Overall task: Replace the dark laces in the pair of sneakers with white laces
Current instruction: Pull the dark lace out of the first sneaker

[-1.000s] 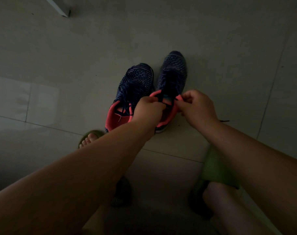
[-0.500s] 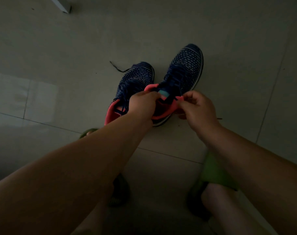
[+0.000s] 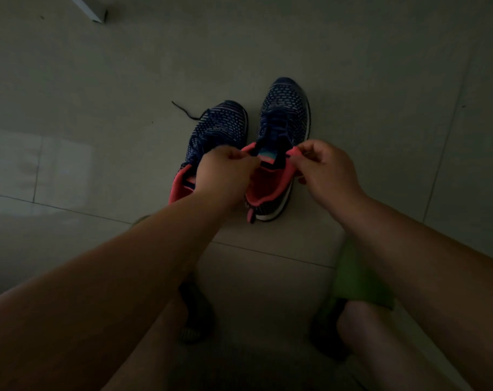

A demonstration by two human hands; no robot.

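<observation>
- A loose dark lace end (image 3: 183, 110) trailed on the tiled floor (image 3: 352, 52), far-left of the left sneaker (image 3: 220, 128).
- The left hand (image 3: 225, 170) pinched the right sneaker's (image 3: 284, 119) pink collar on its left side.
- That sneaker stood just beside its mate, dark laces (image 3: 276, 128) threaded.
- The right hand (image 3: 324, 167) pinched the collar's right edge, apart from the left hand.

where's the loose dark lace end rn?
Head view, upper left of centre: the loose dark lace end lies on the floor tiles, trailing from the toe of the left sneaker.
</observation>
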